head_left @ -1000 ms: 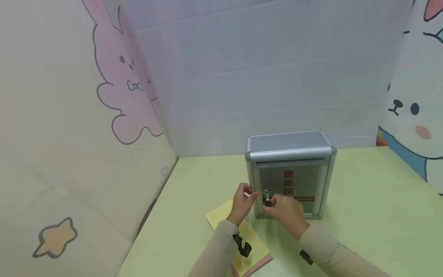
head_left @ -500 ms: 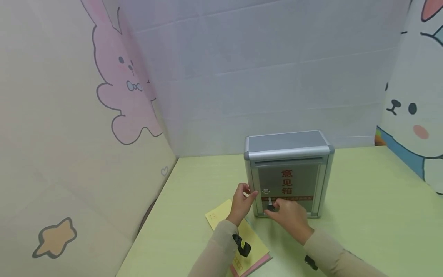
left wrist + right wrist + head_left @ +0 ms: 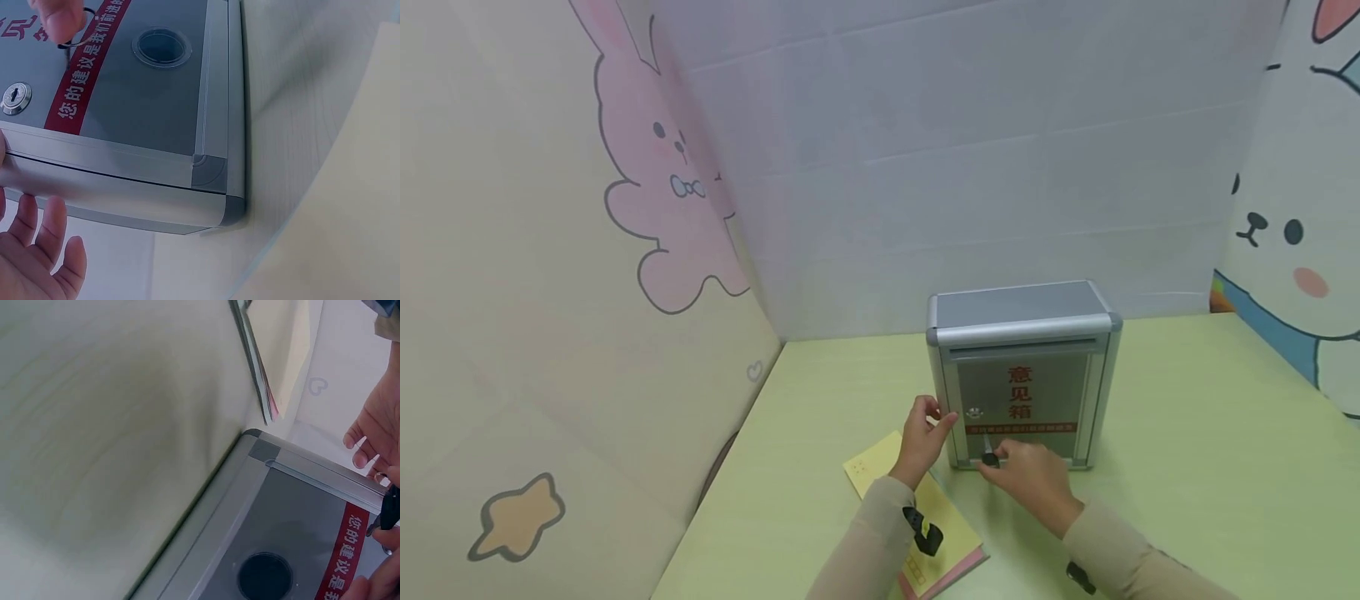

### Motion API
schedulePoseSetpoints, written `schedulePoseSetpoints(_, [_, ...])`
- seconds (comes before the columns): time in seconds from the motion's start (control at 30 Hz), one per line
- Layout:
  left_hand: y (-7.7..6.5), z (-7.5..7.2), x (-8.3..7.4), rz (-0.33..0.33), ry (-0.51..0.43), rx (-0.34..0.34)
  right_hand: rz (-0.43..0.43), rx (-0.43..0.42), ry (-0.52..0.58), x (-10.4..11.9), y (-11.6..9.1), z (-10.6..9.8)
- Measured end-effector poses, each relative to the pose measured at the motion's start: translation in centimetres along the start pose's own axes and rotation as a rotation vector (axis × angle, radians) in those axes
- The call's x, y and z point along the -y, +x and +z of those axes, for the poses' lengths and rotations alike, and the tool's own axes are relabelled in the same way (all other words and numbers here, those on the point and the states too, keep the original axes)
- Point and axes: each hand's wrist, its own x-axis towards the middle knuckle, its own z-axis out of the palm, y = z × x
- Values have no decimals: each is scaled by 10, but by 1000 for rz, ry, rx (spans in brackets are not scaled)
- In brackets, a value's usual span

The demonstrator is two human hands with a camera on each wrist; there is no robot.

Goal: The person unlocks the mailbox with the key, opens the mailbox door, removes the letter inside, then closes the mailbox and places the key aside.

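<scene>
A grey metal suggestion box (image 3: 1018, 308) with red lettering stands upright on the table. My right hand (image 3: 1033, 479) pinches a black-headed key (image 3: 990, 459) in front of the door's lower part, its metal blade pointing up. A thin ring (image 3: 91, 25) hangs at the key in the left wrist view. The round lock (image 3: 15, 99) on the door shows a bare keyhole. My left hand (image 3: 922, 442) rests at the box's left front edge, thumb at the front frame and relaxed fingers along the side.
A yellow envelope (image 3: 951, 521) lies on top of a pink one (image 3: 958, 572) on the pale green table (image 3: 835, 375), under my left forearm. A round dark window (image 3: 265, 576) sits low in the box door. Cartoon-printed walls (image 3: 925, 167) stand behind and beside the table.
The key has come out of the lock. My right hand has drawn it down and slightly to the right, below the red stripe. My left hand stays at the box edge.
</scene>
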Motion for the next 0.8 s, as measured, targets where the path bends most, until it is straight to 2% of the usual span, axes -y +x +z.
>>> schedulePoseSetpoints(0.23, [-1, 1, -1, -17, -8, 22, 11, 30, 2, -5, -10, 7])
schedulePoseSetpoints(0.5, [-1, 1, 0, 13, -15, 15, 76, 117, -21, -6, -13, 9])
schedulePoseSetpoints(0.8, [0, -1, 2, 18, -19, 12, 71, 174, -55, -12, -14, 13])
